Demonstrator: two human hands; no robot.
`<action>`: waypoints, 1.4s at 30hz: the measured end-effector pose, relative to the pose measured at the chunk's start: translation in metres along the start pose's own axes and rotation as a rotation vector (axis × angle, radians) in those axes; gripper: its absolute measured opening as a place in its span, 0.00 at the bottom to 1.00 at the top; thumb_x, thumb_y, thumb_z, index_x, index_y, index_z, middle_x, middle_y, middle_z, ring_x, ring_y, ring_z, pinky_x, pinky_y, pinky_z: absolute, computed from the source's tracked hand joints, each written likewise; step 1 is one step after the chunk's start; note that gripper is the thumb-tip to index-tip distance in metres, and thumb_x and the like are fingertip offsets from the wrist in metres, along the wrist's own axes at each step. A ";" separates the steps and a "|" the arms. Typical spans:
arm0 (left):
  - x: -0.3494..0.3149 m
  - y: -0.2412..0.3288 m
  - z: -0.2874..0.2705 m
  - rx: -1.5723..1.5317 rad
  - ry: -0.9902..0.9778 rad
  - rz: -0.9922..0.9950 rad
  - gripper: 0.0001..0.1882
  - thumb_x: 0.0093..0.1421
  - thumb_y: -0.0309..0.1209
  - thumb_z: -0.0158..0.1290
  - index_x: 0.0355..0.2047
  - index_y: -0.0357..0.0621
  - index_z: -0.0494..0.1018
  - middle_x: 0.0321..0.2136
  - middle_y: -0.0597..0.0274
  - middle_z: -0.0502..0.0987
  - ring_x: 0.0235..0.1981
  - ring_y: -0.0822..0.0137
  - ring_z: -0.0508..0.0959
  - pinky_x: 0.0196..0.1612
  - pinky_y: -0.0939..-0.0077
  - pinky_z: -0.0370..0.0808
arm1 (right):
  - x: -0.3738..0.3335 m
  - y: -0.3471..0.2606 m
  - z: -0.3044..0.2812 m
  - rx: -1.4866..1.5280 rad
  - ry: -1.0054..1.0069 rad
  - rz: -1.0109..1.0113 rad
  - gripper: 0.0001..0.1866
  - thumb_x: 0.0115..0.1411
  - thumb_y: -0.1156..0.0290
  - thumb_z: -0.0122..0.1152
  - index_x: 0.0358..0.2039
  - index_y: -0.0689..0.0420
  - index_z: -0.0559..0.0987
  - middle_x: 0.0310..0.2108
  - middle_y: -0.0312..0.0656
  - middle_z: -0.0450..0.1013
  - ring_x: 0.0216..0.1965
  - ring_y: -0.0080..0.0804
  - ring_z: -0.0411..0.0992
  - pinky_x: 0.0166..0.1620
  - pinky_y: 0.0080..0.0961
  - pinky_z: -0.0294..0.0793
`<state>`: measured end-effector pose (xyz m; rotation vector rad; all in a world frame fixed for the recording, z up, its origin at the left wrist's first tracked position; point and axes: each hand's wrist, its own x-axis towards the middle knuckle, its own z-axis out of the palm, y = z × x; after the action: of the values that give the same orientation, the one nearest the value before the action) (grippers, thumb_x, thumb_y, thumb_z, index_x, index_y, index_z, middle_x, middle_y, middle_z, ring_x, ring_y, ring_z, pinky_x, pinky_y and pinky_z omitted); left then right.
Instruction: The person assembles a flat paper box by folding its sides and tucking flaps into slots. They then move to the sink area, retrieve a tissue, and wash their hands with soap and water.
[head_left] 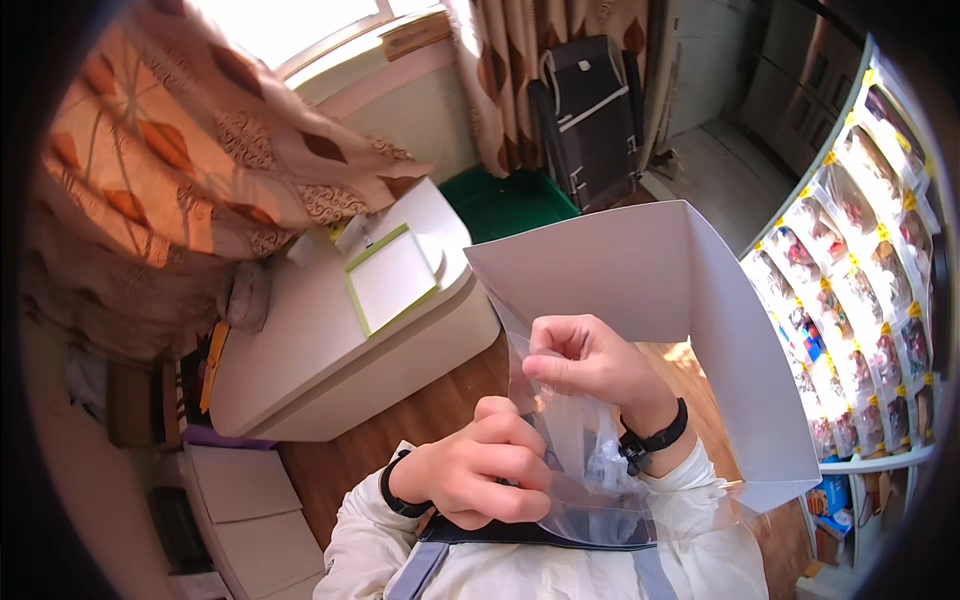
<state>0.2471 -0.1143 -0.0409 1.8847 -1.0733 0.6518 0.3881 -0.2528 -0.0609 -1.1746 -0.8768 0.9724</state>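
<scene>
Close to my body, both hands are on a piece of clear plastic film (585, 455), which could be a bag or a sheet. My right hand (592, 365) pinches its upper edge between thumb and fingers. Lower and to the left, my left hand (485, 470) is closed at the film's left side, with its fingertips partly hidden. The film hangs loosely and creased, its lower part reaching down to my lap. Just beyond my hands stands a large white folded panel (750, 330), like an open-sided box, its walls rising behind and to the right.
A white rounded table (300, 350) on the left carries a green-edged frame (392, 280). A green tray (505, 205) and a folded dark chair (592, 125) are at the back. On the right, a curved rack (850, 290) holds many small packets. Patterned curtains (180, 150) hang at left.
</scene>
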 end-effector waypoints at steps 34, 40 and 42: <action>0.200 -0.497 0.003 -0.568 -0.263 -1.030 0.38 0.65 0.25 0.41 0.68 0.45 0.31 0.66 0.39 0.48 0.63 0.56 0.61 0.61 0.70 0.59 | 0.134 -0.001 -0.338 -1.215 0.930 -0.480 0.15 0.46 0.85 0.55 0.31 0.59 0.62 0.19 0.42 0.64 0.15 0.37 0.65 0.19 0.27 0.67; 0.258 -0.589 0.026 -0.601 -0.383 -1.111 0.40 0.56 0.21 0.42 0.65 0.31 0.35 0.64 0.37 0.52 0.66 0.53 0.55 0.64 0.68 0.55 | 0.145 0.002 -0.418 -1.199 0.938 -0.496 0.20 0.44 0.87 0.58 0.34 0.59 0.60 0.19 0.42 0.65 0.15 0.37 0.65 0.19 0.27 0.65; 0.270 -0.621 0.044 -0.680 -0.287 -0.960 0.38 0.57 0.18 0.39 0.66 0.32 0.35 0.65 0.40 0.50 0.66 0.53 0.54 0.64 0.66 0.55 | 0.150 -0.004 -0.453 -1.145 0.984 -0.536 0.20 0.44 0.87 0.58 0.34 0.59 0.60 0.19 0.41 0.64 0.15 0.37 0.65 0.18 0.27 0.65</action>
<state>0.9216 -0.0985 -0.1172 1.6193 -0.3491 -0.4908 0.8603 -0.2619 -0.1293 -1.9296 -0.8105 -0.6935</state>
